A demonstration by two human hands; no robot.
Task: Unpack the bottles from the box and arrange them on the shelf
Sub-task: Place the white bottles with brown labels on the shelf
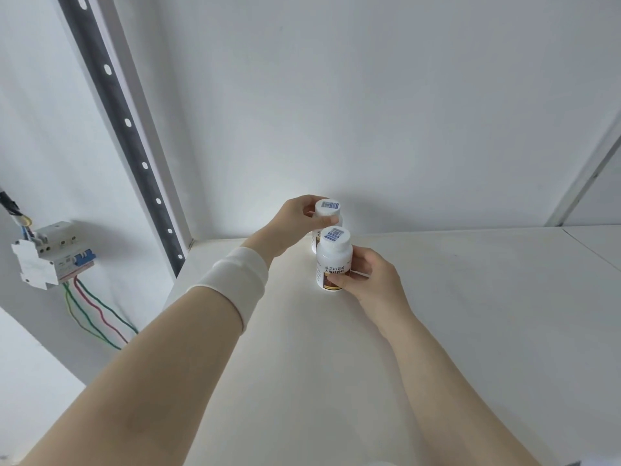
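Left hand (295, 218) grips rear bottle (327, 210); right hand (371, 277) grips front bottle (332, 260); 2 capped, contents hidden.

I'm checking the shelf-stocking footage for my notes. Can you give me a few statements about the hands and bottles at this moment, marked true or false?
1. Each hand holds a white bottle. True: the left hand grips the rear bottle and the right hand grips the front bottle.
2. The front bottle lies on its side. False: it stands upright on the shelf.
3. Both caps carry a blue printed sticker. True.
4. The left wrist is bare. False: a white wristband wraps it.
5. The circuit breaker sits on the shelf. False: it hangs on the wall, left of the shelf.
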